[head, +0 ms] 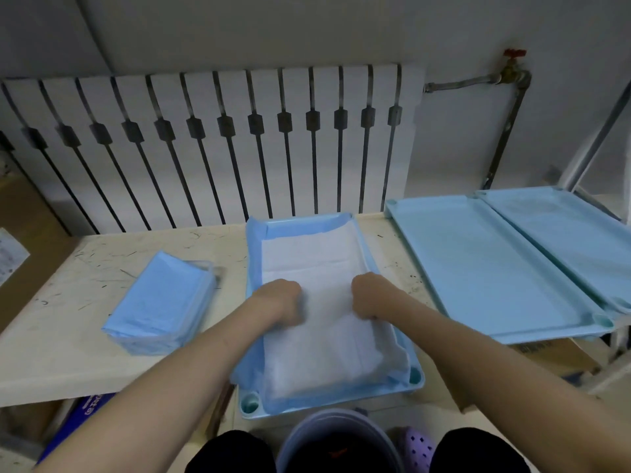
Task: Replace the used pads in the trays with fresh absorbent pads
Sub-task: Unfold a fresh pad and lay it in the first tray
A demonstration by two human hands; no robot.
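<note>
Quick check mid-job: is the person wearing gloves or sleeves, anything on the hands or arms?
No gloves: the left hand and right hand are bare. The left forearm and right forearm are bare too, with no sleeve in view up to the frame edge. No watch, ring, bracelet or marking shows on either.

Both fists, left hand (280, 298) and right hand (372, 295), press on the white absorbent pad (317, 268) (blue-edged) lying in the light-blue tray (417, 378); a pack of blue pads (160, 302) sits left.
</note>
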